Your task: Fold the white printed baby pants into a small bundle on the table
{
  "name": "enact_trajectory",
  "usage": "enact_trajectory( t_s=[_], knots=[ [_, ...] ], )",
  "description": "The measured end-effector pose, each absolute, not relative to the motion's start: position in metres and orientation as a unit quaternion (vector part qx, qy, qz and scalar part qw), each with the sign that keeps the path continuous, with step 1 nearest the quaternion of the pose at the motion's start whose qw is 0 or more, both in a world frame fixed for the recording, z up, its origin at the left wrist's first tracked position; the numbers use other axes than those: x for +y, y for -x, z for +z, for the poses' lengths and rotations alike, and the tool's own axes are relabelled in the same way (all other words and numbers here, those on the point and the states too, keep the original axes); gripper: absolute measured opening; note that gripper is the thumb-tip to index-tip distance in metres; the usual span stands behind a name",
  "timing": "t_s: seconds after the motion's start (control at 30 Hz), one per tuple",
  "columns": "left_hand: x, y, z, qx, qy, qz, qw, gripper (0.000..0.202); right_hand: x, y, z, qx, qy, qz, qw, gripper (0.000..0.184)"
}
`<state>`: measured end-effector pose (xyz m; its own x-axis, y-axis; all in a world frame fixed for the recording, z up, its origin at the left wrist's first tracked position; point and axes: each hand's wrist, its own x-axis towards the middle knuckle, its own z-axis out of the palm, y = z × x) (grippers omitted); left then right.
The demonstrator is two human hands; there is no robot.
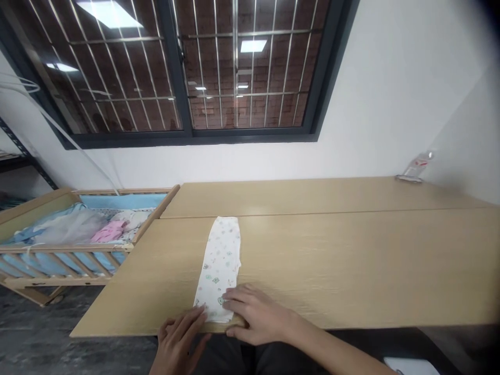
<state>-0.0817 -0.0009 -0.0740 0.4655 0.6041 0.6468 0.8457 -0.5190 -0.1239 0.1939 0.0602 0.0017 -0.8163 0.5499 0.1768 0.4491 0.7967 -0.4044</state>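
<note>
So we've got a white printed garment (221, 263) laid out long and narrow on the left part of the wooden surface (351, 260), its far end up at the seam and its near end by the front edge. Little green and grey prints all over it.

Both our hands are on the near end. Left hand (182, 333): fingers loosely bent, thumb out to the side, fingertips at the near left corner. Right hand (255, 315): fingers stretched over the right edge, thumb spread away, resting on the cloth rather than gripping it, as far as we can tell.

Off to our left there's a wooden crib (156, 216) with pink cloth (110, 230) inside, and a clear plastic bottle (419, 165) sits near the far right corner.
</note>
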Motion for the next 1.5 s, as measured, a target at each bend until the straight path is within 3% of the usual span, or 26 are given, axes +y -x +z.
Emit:
enact_trajectory(
  t_s=[0.07,0.2,0.27,0.37,0.53,0.67,0.83,0.93,1.23,1.4,1.5],
  knots=[
    [-0.002,0.079,-0.070,-0.411,0.838,-0.286,0.216,0.030,0.048,-0.199,-0.009,-0.937,0.281,0.146,0.148,0.051],
    [-0.008,0.069,-0.053,-0.384,0.850,-0.328,0.154,0.037,0.028,-0.202,-0.028,-0.936,0.304,0.092,0.154,0.034],
    [-0.011,0.063,-0.045,-0.370,0.851,-0.352,0.122,0.039,0.018,-0.204,-0.027,-0.933,0.309,0.090,0.162,0.035],
    [-0.014,0.057,-0.037,-0.343,0.855,-0.383,0.069,0.033,0.006,-0.210,-0.009,-0.914,0.334,0.148,0.178,0.037],
    [-0.010,0.054,-0.020,-0.361,0.840,-0.403,-0.049,0.026,0.004,-0.223,0.040,-0.852,0.377,0.291,0.216,0.023],
    [0.013,0.050,0.005,-0.407,0.796,-0.434,-0.112,0.015,0.029,-0.224,0.060,-0.825,0.379,0.321,0.271,0.023],
    [0.079,0.045,0.031,-0.505,0.724,-0.442,-0.155,0.029,0.096,-0.214,0.053,-0.769,0.432,0.308,0.358,0.034],
    [0.129,0.041,0.038,-0.537,0.708,-0.417,-0.191,0.031,0.143,-0.206,0.042,-0.747,0.446,0.307,0.386,0.029],
    [0.224,0.018,0.018,-0.623,0.705,-0.298,-0.159,0.017,0.252,-0.187,-0.007,-0.711,0.503,0.299,0.390,0.011],
    [0.226,0.009,0.017,-0.654,0.709,-0.240,-0.111,0.022,0.267,-0.183,-0.025,-0.705,0.537,0.280,0.370,0.012],
    [0.192,0.002,0.016,-0.659,0.713,-0.227,-0.074,0.036,0.259,-0.188,-0.025,-0.708,0.542,0.257,0.373,0.029]
  ],
)
